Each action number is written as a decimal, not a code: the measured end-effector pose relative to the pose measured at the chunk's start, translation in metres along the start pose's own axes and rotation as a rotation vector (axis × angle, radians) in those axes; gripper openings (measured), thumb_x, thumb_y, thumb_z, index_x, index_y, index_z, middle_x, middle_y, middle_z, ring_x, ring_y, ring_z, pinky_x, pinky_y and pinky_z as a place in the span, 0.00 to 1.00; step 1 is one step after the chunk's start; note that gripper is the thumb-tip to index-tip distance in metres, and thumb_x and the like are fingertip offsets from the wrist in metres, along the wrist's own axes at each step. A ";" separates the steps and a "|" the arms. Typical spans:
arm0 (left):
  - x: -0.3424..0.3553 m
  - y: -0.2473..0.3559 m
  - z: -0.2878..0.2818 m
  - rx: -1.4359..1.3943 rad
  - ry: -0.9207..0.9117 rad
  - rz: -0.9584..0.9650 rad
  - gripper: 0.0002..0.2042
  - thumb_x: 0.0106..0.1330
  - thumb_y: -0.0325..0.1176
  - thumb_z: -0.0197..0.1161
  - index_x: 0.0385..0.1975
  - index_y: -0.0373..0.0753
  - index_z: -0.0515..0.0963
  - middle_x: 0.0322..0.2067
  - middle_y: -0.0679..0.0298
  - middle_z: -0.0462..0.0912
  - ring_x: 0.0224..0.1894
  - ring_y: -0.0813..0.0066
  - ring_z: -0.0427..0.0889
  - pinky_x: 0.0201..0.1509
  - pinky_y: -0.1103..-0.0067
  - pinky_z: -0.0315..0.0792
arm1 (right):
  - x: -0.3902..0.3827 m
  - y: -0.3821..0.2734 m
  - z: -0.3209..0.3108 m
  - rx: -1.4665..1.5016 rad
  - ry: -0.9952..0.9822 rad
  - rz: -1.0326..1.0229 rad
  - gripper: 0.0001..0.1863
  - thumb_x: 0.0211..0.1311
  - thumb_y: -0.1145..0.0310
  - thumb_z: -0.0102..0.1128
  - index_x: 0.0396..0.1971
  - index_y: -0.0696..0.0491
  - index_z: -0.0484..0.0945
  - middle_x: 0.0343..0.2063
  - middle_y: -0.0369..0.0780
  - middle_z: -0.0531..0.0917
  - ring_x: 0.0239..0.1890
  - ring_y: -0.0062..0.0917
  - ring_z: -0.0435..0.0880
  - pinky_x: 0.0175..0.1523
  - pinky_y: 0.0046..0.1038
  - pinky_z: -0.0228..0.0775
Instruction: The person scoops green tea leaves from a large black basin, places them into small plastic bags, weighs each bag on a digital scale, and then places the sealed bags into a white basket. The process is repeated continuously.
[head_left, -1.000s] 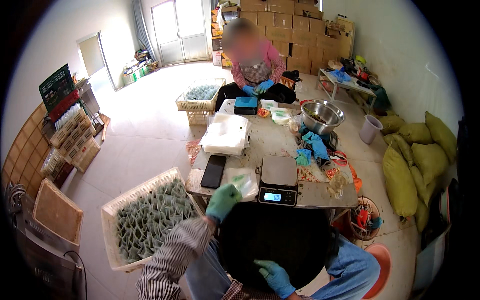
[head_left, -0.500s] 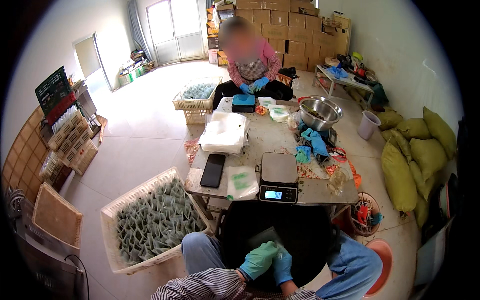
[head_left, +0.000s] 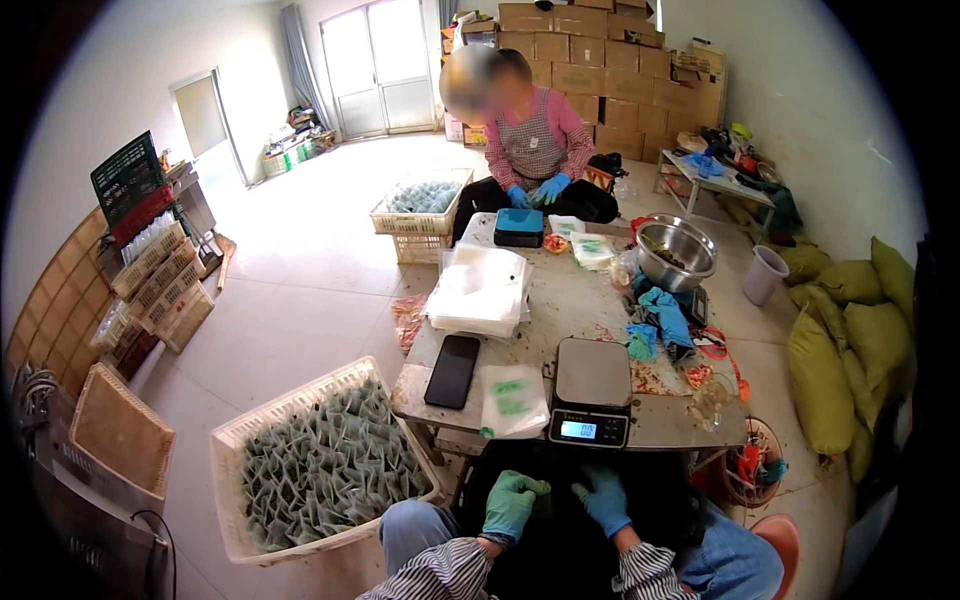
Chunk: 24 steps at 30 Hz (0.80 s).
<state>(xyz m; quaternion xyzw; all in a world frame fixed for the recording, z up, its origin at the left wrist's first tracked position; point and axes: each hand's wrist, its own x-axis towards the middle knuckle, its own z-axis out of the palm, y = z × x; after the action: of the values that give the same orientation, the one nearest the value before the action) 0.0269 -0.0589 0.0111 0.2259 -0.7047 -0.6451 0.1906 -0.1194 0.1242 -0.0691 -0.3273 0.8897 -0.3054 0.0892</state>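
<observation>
Both forearms in from lower edge, striped sleeves. Left hand green-gloved, fingers curled, palm down. Right hand blue-gloved, fingers bent. Hands close together, not touching.

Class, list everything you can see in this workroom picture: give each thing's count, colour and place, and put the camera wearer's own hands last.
Table: one, grey, centre.
Digital scale: one, silver and black, near table edge.
Phone: one, black, left of the scale.
Clear pouch: one, green print, between phone and scale.
Stack of clear bags: one, whitish, mid table.
Steel bowl: one, silver, right side of table.
Second scale: one, black with blue top, far end.
White crate: one, full of greenish packets, floor left.
Sacks: several, yellow-green, right wall.
Cardboard boxes: many, brown, back wall.
Co-worker: one, pink top, blue gloves, far end.
Black bag: one, on the lap.
Left hand: green glove, at the black bag.
Right hand: blue glove, beside it.
</observation>
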 end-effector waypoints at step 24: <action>0.020 0.034 0.011 -0.364 -0.037 -0.138 0.04 0.65 0.17 0.61 0.34 0.30 0.83 0.41 0.61 0.81 0.45 0.71 0.83 0.58 0.77 0.76 | 0.077 0.054 0.076 -0.317 -0.034 -0.081 0.37 0.57 0.41 0.62 0.62 0.49 0.75 0.60 0.52 0.76 0.63 0.49 0.74 0.66 0.52 0.65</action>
<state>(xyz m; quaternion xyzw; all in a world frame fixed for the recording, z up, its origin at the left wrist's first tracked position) 0.0016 -0.0585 0.0434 0.2234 -0.5627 -0.7774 0.1707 -0.1798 0.0706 -0.1595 -0.3779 0.9113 -0.1588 0.0389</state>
